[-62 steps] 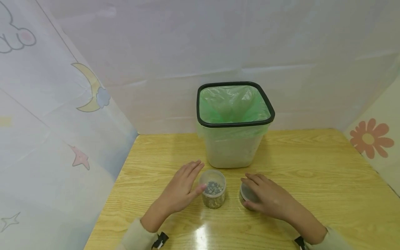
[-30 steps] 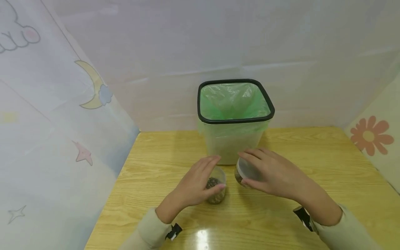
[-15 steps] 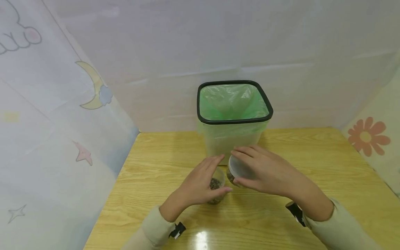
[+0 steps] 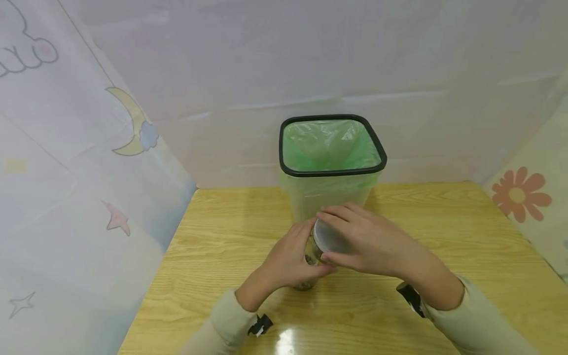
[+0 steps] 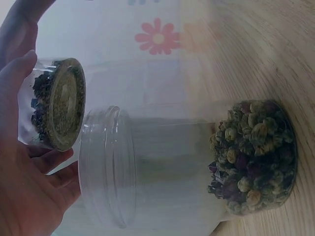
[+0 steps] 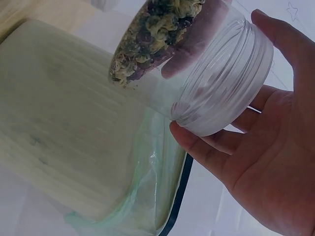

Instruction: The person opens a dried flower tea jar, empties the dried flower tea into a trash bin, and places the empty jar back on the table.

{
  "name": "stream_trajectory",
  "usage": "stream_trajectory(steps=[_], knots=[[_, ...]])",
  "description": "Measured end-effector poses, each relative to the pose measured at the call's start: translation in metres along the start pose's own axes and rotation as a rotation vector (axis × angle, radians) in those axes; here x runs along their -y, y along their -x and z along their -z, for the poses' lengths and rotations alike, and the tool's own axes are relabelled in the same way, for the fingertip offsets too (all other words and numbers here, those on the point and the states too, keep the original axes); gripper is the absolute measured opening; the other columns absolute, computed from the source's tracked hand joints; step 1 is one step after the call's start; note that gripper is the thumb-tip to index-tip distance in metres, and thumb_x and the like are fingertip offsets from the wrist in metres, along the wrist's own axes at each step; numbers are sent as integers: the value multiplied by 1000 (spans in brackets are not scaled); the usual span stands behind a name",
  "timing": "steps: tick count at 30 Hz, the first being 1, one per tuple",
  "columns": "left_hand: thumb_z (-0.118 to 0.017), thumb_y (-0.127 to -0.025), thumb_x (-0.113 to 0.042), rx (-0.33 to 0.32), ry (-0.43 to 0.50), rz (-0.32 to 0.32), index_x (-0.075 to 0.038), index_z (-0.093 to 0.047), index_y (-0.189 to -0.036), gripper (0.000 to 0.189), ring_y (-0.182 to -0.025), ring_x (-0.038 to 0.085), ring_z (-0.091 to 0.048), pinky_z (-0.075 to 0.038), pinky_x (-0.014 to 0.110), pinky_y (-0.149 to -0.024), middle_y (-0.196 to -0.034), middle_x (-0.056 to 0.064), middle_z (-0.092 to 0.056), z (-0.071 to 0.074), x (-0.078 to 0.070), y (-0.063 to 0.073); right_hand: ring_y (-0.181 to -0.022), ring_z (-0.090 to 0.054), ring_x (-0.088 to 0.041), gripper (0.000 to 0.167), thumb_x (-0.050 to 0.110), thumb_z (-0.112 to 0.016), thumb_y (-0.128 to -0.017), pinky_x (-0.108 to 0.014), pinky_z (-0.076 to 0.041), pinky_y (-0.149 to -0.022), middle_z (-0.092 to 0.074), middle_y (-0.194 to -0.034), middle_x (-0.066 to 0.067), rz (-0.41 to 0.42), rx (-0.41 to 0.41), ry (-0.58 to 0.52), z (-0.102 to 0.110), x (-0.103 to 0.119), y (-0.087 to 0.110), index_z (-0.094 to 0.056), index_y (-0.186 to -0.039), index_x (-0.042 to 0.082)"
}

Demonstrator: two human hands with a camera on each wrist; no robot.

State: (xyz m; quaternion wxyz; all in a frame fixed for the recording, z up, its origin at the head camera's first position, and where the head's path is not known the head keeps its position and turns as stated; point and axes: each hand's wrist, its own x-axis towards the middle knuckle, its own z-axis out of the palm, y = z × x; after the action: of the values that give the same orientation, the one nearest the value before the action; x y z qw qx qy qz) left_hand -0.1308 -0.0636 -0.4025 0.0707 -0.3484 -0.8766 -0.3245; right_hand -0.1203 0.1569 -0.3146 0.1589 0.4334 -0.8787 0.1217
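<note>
Hiding most of the lower jar (image 5: 189,162) from above is the left hand (image 4: 288,260), gripping or not I cannot tell; the right hand (image 4: 372,241) clamps the raised jar (image 4: 332,238) at its nine o'clock.

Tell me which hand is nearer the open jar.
Left. The left hand is close beside the open jar, partly hiding it from the head camera; the right hand is farther up and right, holding the lidded jar.
</note>
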Motion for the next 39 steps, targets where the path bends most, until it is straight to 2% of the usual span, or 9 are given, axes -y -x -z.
stream_trajectory(steps=[7,11,20,24,31,39], knots=[[-82,-82,-46,-44,101,-11,-20,-24,-160,101,-123,18,-55,-55,34,-92,-146,5,-50,-1,1,-1,-120,-59,-24,73,53,-75,-88,-43,-56,-92,-61,-135,-7,2,14,-17,-1,4,-4,-59,-140,5],[-82,-82,-41,-63,123,-15,-17,-27,-160,98,-120,17,-58,-55,32,-91,-144,6,-52,0,1,0,-121,-58,-24,73,53,-74,-88,-43,-56,-93,-61,-136,-6,-11,23,-22,-2,5,-5,-59,-140,5],[-85,-79,-36,-68,163,12,-14,-35,-155,94,-114,16,-59,-56,33,-89,-137,4,-56,-2,5,-1,-126,-56,-29,77,52,-75,-88,-46,-53,-97,-59,-140,-10,-104,77,-47,-8,6,-7,-55,-143,3],[-85,-79,-36,-68,165,-1,-14,-36,-155,93,-113,16,-60,-56,31,-88,-135,4,-57,-2,7,-2,-127,-56,-29,77,50,-75,-88,-46,-53,-98,-58,-140,-11,-115,101,-50,-9,5,-8,-54,-144,2],[-85,-79,-37,-67,162,-30,-15,-34,-156,94,-109,15,-60,-55,28,-84,-132,4,-57,-2,11,-3,-127,-55,-27,77,49,-76,-88,-45,-53,-99,-57,-140,-10,-84,101,-55,-11,1,-8,-54,-144,1],[-87,-77,-36,-98,125,-82,-11,-39,-152,93,-108,15,-61,-56,27,-83,-128,4,-59,-3,15,-6,-128,-54,-27,77,47,-76,-89,-45,-51,-101,-56,-140,-10,-60,91,-89,-11,-3,-8,-53,-145,1]])
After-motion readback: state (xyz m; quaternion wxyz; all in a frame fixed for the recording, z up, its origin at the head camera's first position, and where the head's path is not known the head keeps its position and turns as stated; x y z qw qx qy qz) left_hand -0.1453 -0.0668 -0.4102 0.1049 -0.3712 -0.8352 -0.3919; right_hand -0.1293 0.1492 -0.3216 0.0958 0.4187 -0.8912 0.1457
